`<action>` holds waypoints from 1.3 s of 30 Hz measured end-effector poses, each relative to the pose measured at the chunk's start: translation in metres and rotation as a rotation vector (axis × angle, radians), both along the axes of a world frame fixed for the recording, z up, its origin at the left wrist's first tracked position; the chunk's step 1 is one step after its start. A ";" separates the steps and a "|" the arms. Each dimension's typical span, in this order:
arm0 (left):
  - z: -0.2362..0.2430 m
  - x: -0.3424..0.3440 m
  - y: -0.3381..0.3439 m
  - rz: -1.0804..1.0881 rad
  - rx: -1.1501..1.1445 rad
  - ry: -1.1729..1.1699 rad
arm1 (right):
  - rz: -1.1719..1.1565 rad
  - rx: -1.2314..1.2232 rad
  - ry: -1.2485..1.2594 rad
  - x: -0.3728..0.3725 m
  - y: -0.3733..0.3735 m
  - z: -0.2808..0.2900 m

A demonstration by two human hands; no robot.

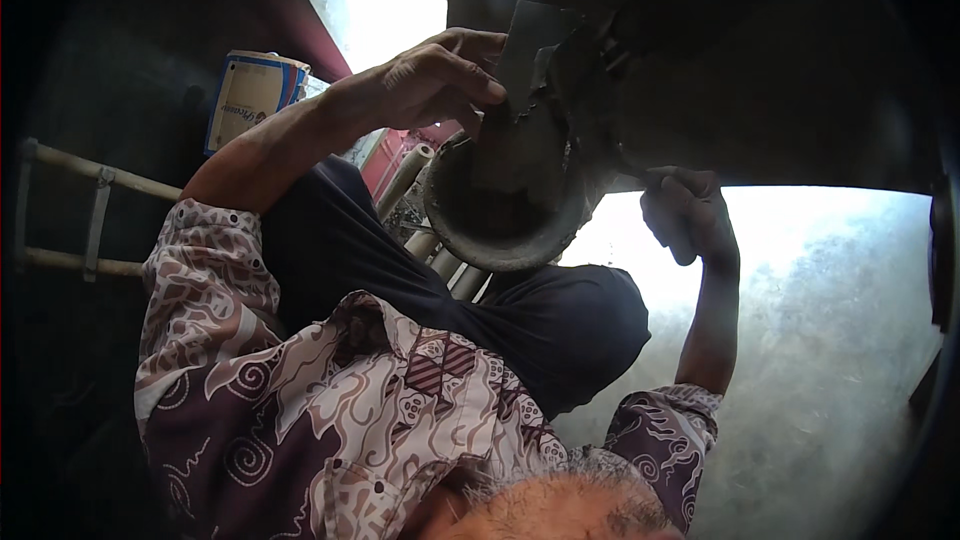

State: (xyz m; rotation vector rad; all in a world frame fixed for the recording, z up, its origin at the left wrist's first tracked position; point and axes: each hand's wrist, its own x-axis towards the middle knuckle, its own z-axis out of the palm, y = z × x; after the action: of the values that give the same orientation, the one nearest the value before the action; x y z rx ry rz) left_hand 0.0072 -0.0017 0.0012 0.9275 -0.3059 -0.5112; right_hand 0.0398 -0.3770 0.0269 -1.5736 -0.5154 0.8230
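Observation:
My left hand (440,80) pinches the edge of a flat, grey rectangular plate (528,40) between thumb and fingers. Dark, wet-looking mortar clings along the plate's ragged lower right side. My right hand (685,210) is closed in a fist around the handle of what looks like a trowel (628,166). Its blade end is lost in dark shadow and mortar beside the plate. Below both tools sits a round, grey-crusted bowl (505,255), in front of my bent legs. The bowl's inside is too dark to make out well.
A cardboard box (250,100) with blue edging stands at the far left. Several pipes (405,180) lie beside and under the bowl. A ladder-like rail (100,177) is at left. One large dark panel (770,90) overhangs the far right, above a pale surface (820,280).

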 end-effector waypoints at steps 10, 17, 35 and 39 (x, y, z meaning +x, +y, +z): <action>0.015 0.003 0.002 -0.018 -0.031 -0.015 | -0.482 -0.332 -0.342 -0.044 -0.040 -0.021; -0.004 0.009 -0.009 -0.029 -0.168 0.033 | -0.565 -0.062 -1.259 -0.031 0.077 -0.056; 0.046 0.015 -0.001 0.469 0.029 -0.191 | -0.648 -0.338 -1.445 -0.063 0.010 -0.077; 0.046 0.019 -0.005 0.558 0.088 -0.243 | -0.650 -0.330 -1.481 -0.068 0.031 -0.069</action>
State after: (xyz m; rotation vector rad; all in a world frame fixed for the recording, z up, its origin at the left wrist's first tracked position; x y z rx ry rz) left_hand 0.0263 -0.0067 0.0469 1.1106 -0.2300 0.1036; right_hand -0.0277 -0.3462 -0.0420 -2.2913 -0.8084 -0.9407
